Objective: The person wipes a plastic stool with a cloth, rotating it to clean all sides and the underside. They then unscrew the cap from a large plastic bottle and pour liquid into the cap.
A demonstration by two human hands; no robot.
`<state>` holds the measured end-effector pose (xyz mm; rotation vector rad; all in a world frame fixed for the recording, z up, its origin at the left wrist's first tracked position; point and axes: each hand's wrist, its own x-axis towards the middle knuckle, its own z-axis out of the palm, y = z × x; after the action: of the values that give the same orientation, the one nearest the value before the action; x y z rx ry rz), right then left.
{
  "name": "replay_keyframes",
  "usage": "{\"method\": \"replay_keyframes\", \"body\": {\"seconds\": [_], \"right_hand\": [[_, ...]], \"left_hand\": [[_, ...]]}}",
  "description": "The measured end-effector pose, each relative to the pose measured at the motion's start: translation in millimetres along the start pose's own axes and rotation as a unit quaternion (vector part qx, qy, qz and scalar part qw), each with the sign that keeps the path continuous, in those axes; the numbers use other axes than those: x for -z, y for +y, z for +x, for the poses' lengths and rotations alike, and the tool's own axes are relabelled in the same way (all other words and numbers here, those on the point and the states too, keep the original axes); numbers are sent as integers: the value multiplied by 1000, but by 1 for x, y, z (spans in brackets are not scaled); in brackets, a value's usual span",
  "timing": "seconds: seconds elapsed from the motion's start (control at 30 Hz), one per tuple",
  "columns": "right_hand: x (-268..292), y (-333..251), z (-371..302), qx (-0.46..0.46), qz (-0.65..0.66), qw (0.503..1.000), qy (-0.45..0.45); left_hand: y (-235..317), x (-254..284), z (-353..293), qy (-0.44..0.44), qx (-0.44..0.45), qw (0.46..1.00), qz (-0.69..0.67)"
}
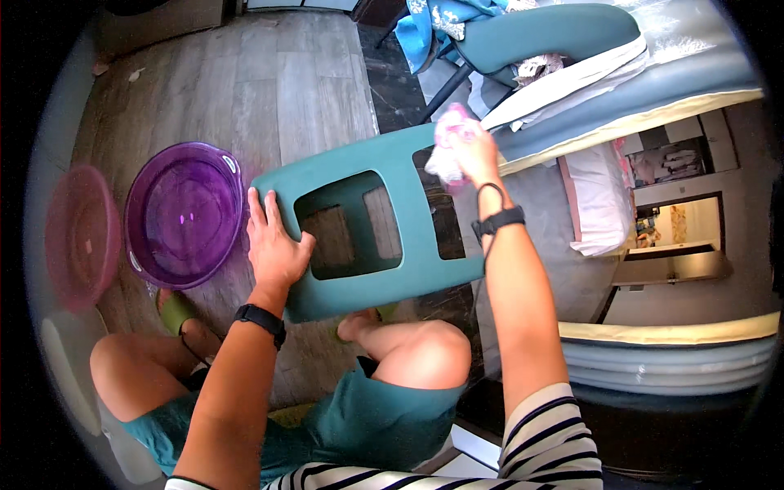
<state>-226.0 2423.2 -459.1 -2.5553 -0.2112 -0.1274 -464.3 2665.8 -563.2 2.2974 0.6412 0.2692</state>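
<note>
The left hand [276, 249] rests wide-fingered on a green plastic frame [415, 212] at the picture's centre; the right hand [477, 155], upper centre, grips a pink-and-white cloth [446, 157] by the frame's upper right corner.

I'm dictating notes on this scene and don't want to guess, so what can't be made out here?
All in the head view:
- Right hand: fingers blurred against the crumpled pink-and-white cloth.
- Teal plastic frame with rounded rectangular openings: underside turned away.
- Right foot: partly hidden by that frame.
- Blue floral fabric: cut off by the top edge.
- Small multicoloured items beyond the doorway: too small.
</note>
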Motion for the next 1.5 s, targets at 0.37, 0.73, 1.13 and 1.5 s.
{"method": "replay_keyframes", "body": {"seconds": [0.37, 0.73, 1.13, 1.5], "right_hand": [[-39, -54, -16, 164, -275, 932, -171], [-26, -9, 4, -60, -200, 977, -30], [-29, 5, 21, -89, -174, 979, -53], [-30, 21, 26, -166, -178, 968, 55]], "left_hand": [[-2, -2, 1, -4, -17, 1000, 3], [-1, -1, 1, 18, -41, 999, -3], [-2, -2, 3, 3, -30, 1000, -1], [-5, 0, 5, -1, -24, 1000, -8]]}}
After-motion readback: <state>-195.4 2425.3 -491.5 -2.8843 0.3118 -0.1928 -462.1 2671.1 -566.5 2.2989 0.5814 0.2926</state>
